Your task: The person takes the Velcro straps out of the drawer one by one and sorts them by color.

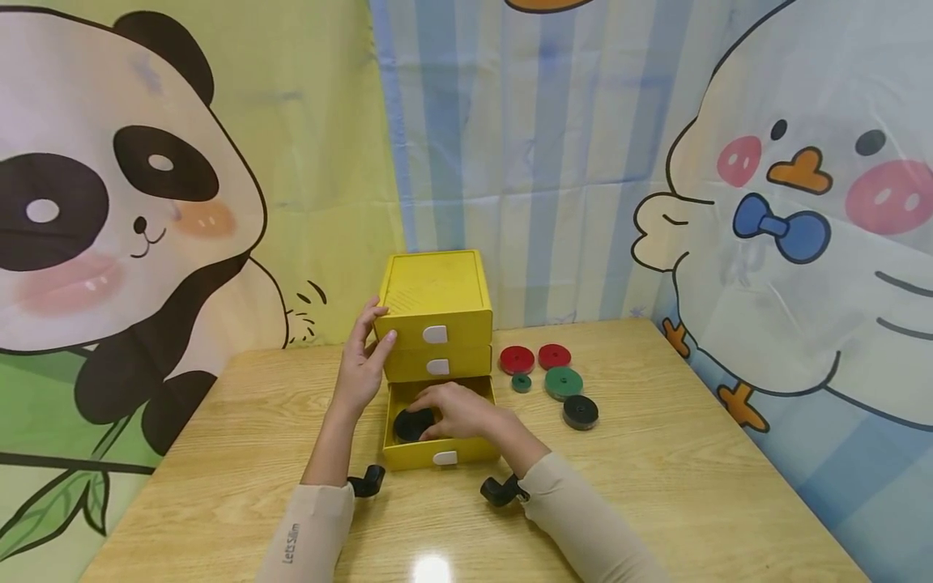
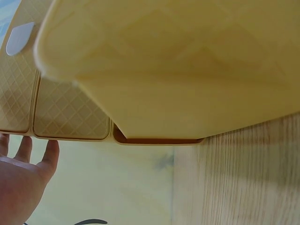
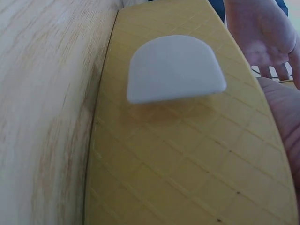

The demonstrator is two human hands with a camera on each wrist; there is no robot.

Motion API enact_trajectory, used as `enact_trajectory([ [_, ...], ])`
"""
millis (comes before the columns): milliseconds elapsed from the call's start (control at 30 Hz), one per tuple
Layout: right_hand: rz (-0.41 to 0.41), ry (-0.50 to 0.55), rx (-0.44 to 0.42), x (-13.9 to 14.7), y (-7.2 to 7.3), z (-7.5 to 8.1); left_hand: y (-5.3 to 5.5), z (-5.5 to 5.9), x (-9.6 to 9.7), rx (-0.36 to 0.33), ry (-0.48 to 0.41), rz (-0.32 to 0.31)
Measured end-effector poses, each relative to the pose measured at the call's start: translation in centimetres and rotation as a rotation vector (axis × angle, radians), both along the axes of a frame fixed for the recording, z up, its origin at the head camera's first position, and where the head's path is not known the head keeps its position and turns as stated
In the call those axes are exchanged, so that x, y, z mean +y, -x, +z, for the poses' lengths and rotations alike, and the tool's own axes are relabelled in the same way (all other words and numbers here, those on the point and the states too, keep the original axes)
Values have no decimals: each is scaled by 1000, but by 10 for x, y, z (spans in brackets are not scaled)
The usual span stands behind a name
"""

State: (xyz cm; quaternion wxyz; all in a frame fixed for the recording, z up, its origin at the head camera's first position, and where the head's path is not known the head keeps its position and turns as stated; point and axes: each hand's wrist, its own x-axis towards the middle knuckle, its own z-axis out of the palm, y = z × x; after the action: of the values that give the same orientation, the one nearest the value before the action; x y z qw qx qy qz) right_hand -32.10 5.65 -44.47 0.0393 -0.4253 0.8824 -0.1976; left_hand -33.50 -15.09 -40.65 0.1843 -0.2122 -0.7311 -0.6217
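Observation:
A yellow three-drawer box (image 1: 437, 283) stands on the table, its bottom drawer (image 1: 477, 451) pulled out. My left hand (image 1: 360, 364) rests against the box's left side near the top, thumb at the front edge. In the left wrist view its straight fingers (image 2: 50, 157) touch the side edge of the upper drawers. Inside the open drawer lies a black roll (image 1: 411, 424). My right hand (image 1: 459, 411) reaches over the drawer and grips this roll at its right side, fingers and thumb curled about it. The right wrist view shows the drawer front with its white pull tab (image 3: 176, 70).
Right of the box lie two red rolls (image 1: 517, 359), a large green roll (image 1: 564, 382), a small green roll (image 1: 521, 383) and another black roll (image 1: 581, 412). Behind the wooden table (image 1: 656, 486) hang cartoon-printed curtains (image 1: 474, 121). Black wrist mounts (image 1: 500, 491) sit at both wrists.

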Motion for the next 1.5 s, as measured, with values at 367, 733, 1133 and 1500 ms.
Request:
enact_trajectory([
  [367,-43,-36,-59,1,3,-9,3,-4,-1,8,-3,-9],
  [733,-142,-15,-57,2,1,-6,2,-4,-1,8,-4,-8],
  [1133,-30,-74,-23,0,-1,-4,3,-3,-2,13,-7,-10],
  [1500,-133,-102,7,4,-1,-4,3,-4,-1,20,-10,-12],
])
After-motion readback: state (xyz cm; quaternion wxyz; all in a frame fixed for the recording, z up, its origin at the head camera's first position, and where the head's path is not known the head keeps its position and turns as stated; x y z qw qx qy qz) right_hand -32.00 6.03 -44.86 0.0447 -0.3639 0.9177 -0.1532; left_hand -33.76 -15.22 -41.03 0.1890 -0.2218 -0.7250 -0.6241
